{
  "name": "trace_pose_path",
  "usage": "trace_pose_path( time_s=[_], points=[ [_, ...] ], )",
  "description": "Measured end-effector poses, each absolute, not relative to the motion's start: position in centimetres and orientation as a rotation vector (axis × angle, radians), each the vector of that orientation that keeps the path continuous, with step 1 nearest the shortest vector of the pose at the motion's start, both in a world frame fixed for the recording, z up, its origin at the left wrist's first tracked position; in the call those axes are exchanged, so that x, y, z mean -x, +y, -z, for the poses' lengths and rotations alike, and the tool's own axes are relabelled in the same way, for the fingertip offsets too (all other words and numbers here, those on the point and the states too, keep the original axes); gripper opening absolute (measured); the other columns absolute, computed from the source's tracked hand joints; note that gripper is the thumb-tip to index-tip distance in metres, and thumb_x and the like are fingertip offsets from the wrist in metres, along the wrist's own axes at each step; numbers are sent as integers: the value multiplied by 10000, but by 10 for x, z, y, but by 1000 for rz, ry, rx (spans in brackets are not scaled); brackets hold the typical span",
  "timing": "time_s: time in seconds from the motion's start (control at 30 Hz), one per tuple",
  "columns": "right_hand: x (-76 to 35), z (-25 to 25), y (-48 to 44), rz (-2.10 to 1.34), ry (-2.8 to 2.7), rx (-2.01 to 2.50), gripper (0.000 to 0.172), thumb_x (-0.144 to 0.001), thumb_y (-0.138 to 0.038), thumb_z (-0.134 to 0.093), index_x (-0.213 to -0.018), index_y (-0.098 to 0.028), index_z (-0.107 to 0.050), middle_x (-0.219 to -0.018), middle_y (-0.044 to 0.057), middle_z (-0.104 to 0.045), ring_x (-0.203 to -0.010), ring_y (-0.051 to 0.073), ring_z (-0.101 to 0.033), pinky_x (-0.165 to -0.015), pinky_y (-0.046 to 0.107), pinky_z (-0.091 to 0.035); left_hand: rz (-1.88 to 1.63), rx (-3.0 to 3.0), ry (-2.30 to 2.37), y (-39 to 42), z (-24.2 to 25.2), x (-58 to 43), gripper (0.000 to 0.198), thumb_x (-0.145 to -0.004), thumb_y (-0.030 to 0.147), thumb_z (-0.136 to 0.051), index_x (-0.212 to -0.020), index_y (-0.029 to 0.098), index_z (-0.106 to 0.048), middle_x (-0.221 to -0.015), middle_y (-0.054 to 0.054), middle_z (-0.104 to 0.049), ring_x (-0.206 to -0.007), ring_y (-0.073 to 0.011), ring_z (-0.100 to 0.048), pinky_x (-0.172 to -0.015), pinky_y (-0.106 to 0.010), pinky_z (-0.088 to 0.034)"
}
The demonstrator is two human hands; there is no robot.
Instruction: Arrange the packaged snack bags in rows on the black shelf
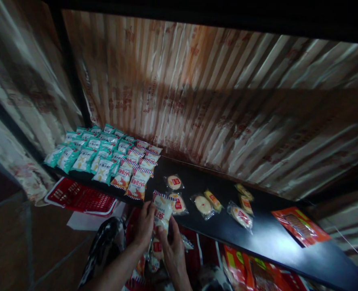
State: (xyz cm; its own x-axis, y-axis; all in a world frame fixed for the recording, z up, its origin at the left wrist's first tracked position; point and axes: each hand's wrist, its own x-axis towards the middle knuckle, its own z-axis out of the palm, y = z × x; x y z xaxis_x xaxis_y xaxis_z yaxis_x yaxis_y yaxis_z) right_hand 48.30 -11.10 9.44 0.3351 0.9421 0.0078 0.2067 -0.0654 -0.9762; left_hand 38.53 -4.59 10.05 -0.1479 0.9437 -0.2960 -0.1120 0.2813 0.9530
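Observation:
My left hand [146, 224] and my right hand [171, 242] are both closed on one snack bag [163, 208], white with a red-and-blue striped top edge. They hold it upright just in front of the shelf's front edge. Left of it on the black shelf [215, 226], matching striped snack bags [136, 184] lie in overlapping rows. Behind the held bag are round wrapped crackers, one [179, 204] partly covered by it and another [174, 182] farther back. Below my hands, more packets [157, 248] show, partly hidden by my fingers.
Teal snack bags [103, 169] fill the shelf's left end. Rightward lie a round cracker [203, 205], yellow packets [213, 200], an oval packet [241, 216] and an orange packet [300, 226]. A red basket [82, 198] sits lower left; orange packets [257, 270] lie below the shelf.

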Motion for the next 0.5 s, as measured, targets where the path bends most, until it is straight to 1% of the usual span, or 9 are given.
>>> trace_pose_path(
  time_s=[0.1, 0.2, 0.37, 0.5],
  points=[
    [-488, -87, -99, -907, -1078, 1517, 616, -791, -524, -584, -1315, -204, -523, -1247, 120, -627, -1126, 292, -609, -858, 387, -548, -1139, -857, 1376, -36, -101, -386, 524, -773, 591, -489, -1087, 178, -559, -1069, -117, -666, -991, -249, -623, -824, -340, -481],
    [-494, -87, -85, -935, -1082, 1509, 613, -785, -536, -581, -1293, -194, -544, -1172, 120, -670, -1019, 290, -662, -802, 376, -562, -1164, -914, 1386, -23, -103, -388, 474, -773, 564, -501, -1054, 188, -567, -1048, -110, -668, -992, -247, -622, -838, -339, -477],
    [-501, -105, -64, -871, -1195, 1549, 531, -760, -570, -584, -1149, -215, -648, -1066, 92, -713, -963, 284, -671, -749, 337, -553, -1288, -999, 1387, -4, -104, -391, 403, -773, 507, -533, -1010, 184, -581, -1040, -106, -661, -1008, -248, -616, -886, -358, -467],
    [-506, -119, -49, -884, -1275, 1584, 477, -763, -580, -571, -1052, -215, -675, -889, 64, -735, -789, 238, -682, -663, 289, -532, -1331, -1040, 1384, 8, -99, -394, 360, -790, 457, -544, -1013, 177, -583, -1033, -109, -659, -1001, -241, -613, -890, -363, -465]
  ],
)
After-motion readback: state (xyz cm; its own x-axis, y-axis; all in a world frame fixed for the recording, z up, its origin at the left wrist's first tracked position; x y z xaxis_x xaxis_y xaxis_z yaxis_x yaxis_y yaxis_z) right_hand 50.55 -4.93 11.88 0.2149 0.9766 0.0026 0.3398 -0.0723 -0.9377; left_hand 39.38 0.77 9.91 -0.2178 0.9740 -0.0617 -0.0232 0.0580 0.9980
